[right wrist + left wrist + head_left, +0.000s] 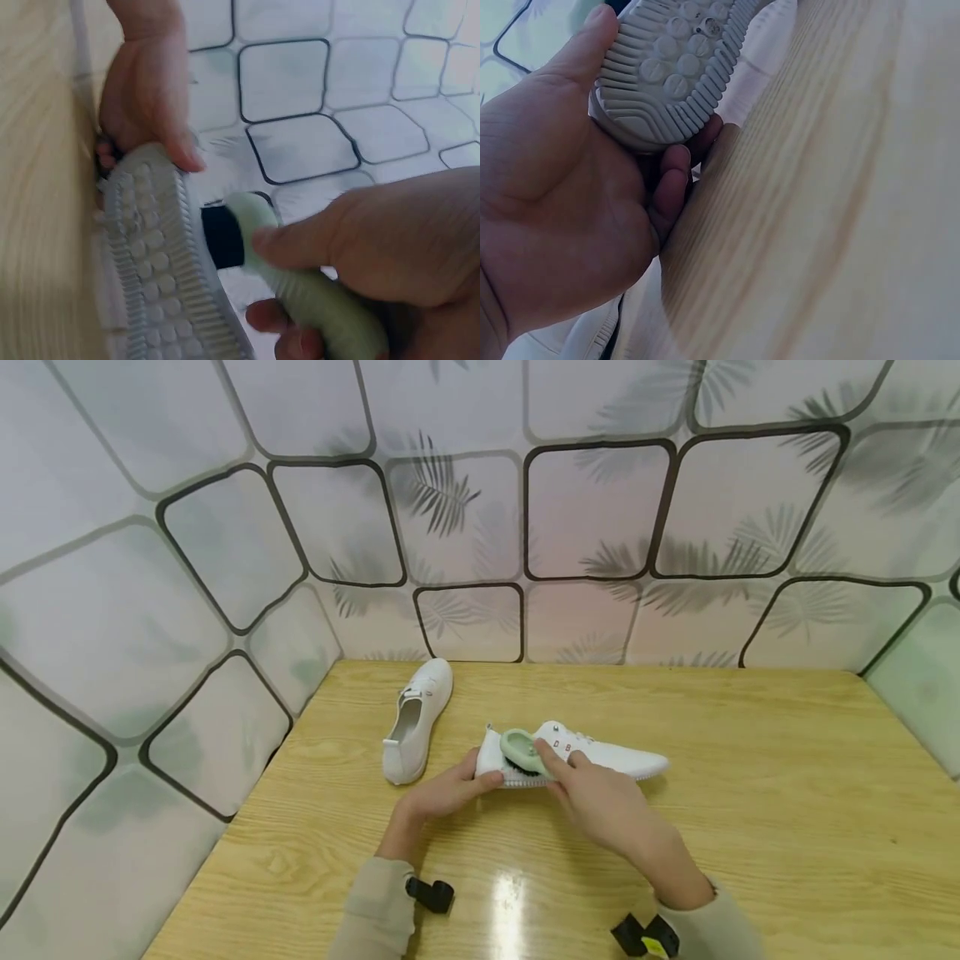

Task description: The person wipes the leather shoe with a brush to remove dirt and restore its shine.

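The left hand (447,789), fingers gripping the white shoe (603,756) by its heel (488,753), should steady it while the right hand (603,802), fingers gripping the green brush (517,746), strokes lightly toward the right edge of the desk (787,810).

bench (772,827): yellow wood grain, glossy toward front | white shoe (426,714): upright, left of middle, toe toward back edge | second shoe (603,756): tilted, sole facing front, bench contact unclear

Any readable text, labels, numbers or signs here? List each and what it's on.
"D B" (probably; tiny): side of the held white shoe.
Yellow patch on the right wrist device: too small to read.
Sole studs: any marks too blurred.
Nothing else readable.
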A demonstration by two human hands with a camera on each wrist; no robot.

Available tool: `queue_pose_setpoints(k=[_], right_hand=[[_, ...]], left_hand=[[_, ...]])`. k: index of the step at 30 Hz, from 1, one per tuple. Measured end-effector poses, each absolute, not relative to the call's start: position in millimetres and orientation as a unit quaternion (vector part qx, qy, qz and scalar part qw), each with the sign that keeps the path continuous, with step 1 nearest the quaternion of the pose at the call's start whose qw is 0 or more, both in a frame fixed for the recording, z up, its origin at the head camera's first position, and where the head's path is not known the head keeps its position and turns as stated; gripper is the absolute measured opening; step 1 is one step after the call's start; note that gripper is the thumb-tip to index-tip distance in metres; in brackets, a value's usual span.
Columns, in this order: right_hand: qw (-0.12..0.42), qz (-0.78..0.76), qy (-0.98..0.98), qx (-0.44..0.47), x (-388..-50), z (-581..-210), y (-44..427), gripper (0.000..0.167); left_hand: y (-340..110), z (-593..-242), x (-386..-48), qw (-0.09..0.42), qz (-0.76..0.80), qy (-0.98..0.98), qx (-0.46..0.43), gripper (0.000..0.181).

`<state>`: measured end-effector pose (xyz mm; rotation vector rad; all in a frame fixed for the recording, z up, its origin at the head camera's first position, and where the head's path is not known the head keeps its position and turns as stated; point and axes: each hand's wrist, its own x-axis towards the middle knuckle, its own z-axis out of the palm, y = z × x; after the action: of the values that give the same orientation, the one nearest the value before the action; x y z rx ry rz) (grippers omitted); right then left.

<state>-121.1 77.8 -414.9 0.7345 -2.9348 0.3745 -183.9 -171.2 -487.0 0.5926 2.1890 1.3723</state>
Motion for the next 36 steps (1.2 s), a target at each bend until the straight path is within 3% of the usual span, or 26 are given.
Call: queue_pose_setpoints(k=[7, 15, 20, 28, 36], right_hand=[[0.055, 0.147, -0.955, 0.252, -125.9, -420.2, 77.0, 0.057], [0.002, 0.166, -0.956, 0.240, -122.3, -408.0, 93.9, 0.055], [0.024, 0.180, -0.946, 0.268, -127.7, -413.8, 92.8, 0.055], [-0.039, 0.207, -0.943, 0.256, -122.2, -407.6, 93.5, 0.056], [-0.004, 0.191, -0.950, 0.247, -125.3, -413.1, 91.5, 0.055]], left_hand=[[-171.1, -488.7, -185.7, 0.244, 0.510, 0.797, 0.214, 0.076], [-169.5, -489.5, -187.8, 0.248, 0.497, 0.801, 0.222, 0.075], [-171.5, -487.7, -186.4, 0.248, 0.500, 0.804, 0.205, 0.078], [-169.4, -487.2, -185.0, 0.252, 0.503, 0.797, 0.221, 0.071], [-170.4, -486.8, -184.1, 0.250, 0.509, 0.800, 0.196, 0.077]])
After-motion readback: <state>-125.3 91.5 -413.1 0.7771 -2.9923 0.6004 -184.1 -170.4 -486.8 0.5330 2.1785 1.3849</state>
